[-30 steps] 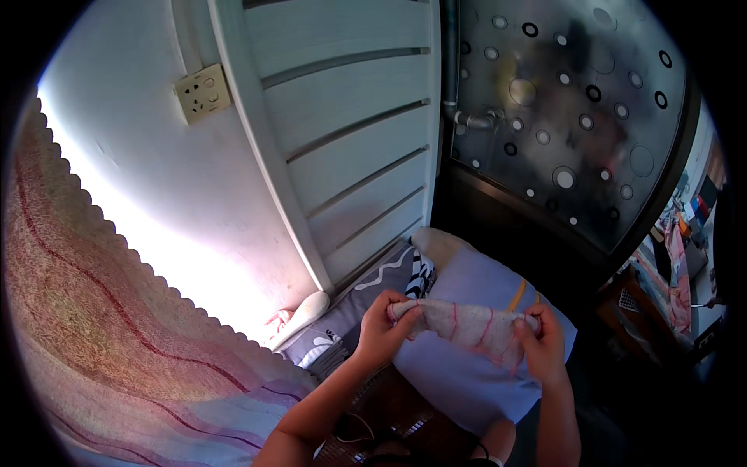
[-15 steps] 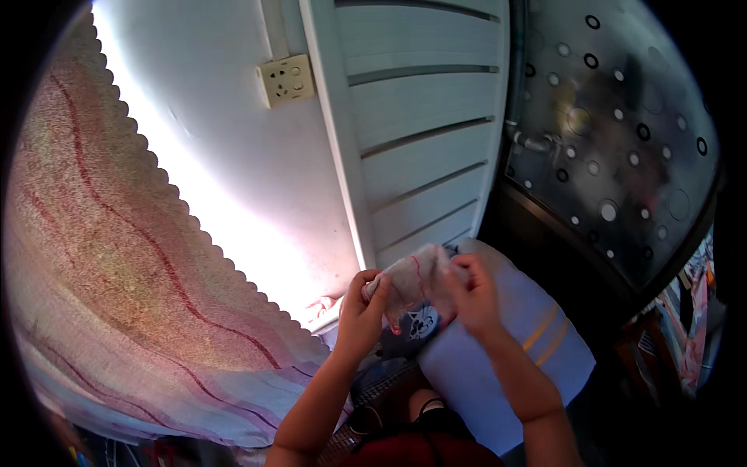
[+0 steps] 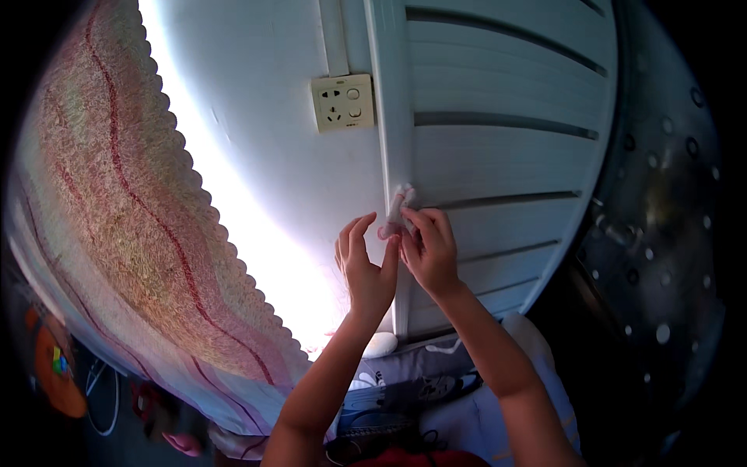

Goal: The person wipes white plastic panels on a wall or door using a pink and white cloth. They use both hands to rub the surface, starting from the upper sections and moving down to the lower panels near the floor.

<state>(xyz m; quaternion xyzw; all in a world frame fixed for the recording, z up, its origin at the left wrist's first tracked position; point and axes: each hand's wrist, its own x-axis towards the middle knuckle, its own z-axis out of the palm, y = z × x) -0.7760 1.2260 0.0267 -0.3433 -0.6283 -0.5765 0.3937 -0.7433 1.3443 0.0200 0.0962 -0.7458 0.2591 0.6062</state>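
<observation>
A small pale cloth with pinkish-red edging [image 3: 398,206] is bunched up against the white slatted door's upright edge. Pinched between thumb and fingers, it is held by my right hand [image 3: 433,258]. Just to its left is my left hand [image 3: 366,274], its fingers spread and curved. The left thumb tip comes close to the cloth's lower end; whether it touches I cannot tell.
Left of the white slatted door [image 3: 498,159] is a cream wall socket with switches [image 3: 343,103]. A pink-striped towel curtain [image 3: 148,233] hangs at the left. Grey patterned fabric [image 3: 428,373] and pale bedding [image 3: 475,424] lie below my arms. Dotted frosted glass [image 3: 661,257] is at the right.
Both hands have gone up, from above the bedding to the door's edge. The cloth, spread between both hands before, is now bunched in the right one. My left hand has opened. The view has shifted.
</observation>
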